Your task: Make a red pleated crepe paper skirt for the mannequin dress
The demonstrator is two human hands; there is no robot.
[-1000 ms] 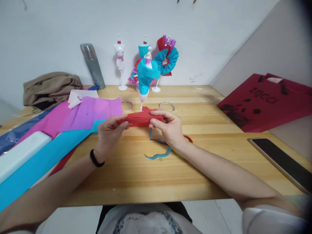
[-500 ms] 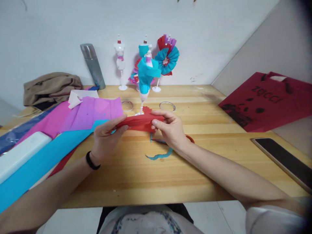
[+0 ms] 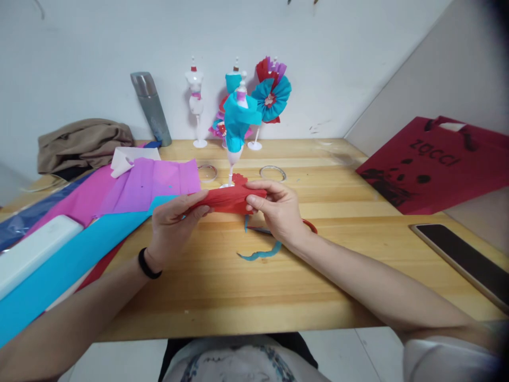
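A strip of red crepe paper [image 3: 230,200] is stretched level between my two hands above the wooden table. My left hand [image 3: 175,220] pinches its left end between thumb and fingers, and my right hand [image 3: 278,212] grips the right end the same way. Just behind the paper stands a small white mannequin [image 3: 234,155] wrapped in blue crepe paper [image 3: 237,124]. Beneath my right hand lie scissors with a red handle [image 3: 310,226], partly hidden by the hand. A curled blue paper scrap [image 3: 260,255] rests on the table nearer to me.
Purple crepe paper [image 3: 159,183], blue crepe paper [image 3: 87,252] and a white box [image 3: 40,254] spread over the left side. A grey flask [image 3: 151,109] and more mannequins [image 3: 194,93] stand by the wall. Tape rolls [image 3: 272,173], a red bag [image 3: 433,164] and a phone [image 3: 465,260] are also there.
My left fingers have shifted slightly on the red crepe paper, and its surface looks a little flatter. Both hands keep their grip in nearly the same place.
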